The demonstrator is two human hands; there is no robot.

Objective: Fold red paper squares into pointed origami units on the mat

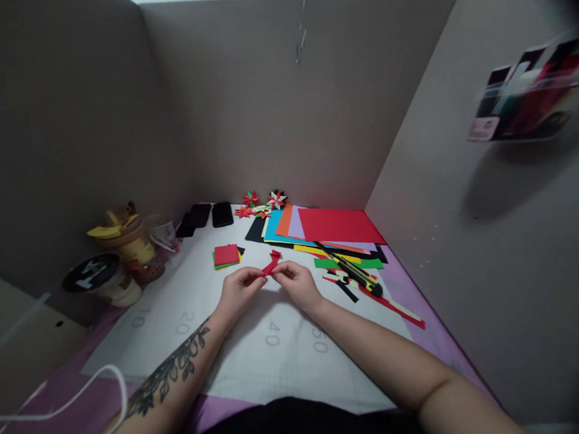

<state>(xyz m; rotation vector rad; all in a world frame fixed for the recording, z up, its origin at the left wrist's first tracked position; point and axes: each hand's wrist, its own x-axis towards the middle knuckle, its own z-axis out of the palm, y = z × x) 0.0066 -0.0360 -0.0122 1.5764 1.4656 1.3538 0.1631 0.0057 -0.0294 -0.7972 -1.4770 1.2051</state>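
Between my two hands is a folded piece of red paper (pixel 273 264), its upper end sticking out above my fingertips. My left hand (pixel 239 291) pinches its left side with thumb and forefinger. From the right, my right hand (pixel 299 284) pinches the same paper. Beyond my left hand lies a small stack of square papers (pixel 226 255), red on top with green and yellow edges below. To the right of my right hand is a yellow and black utility knife (pixel 351 270), resting over cut paper strips (pixel 373 262).
Large coloured sheets (pixel 337 225) fan out at the back right. Folded paper stars (pixel 277 199) sit by the rear wall. Dark flat objects (pixel 222 214), a clear cup (pixel 161 232), a pot (pixel 136 246) and a black-lidded tub (pixel 104 280) stand leftward. A white cable (pixel 121 391) loops at lower left.
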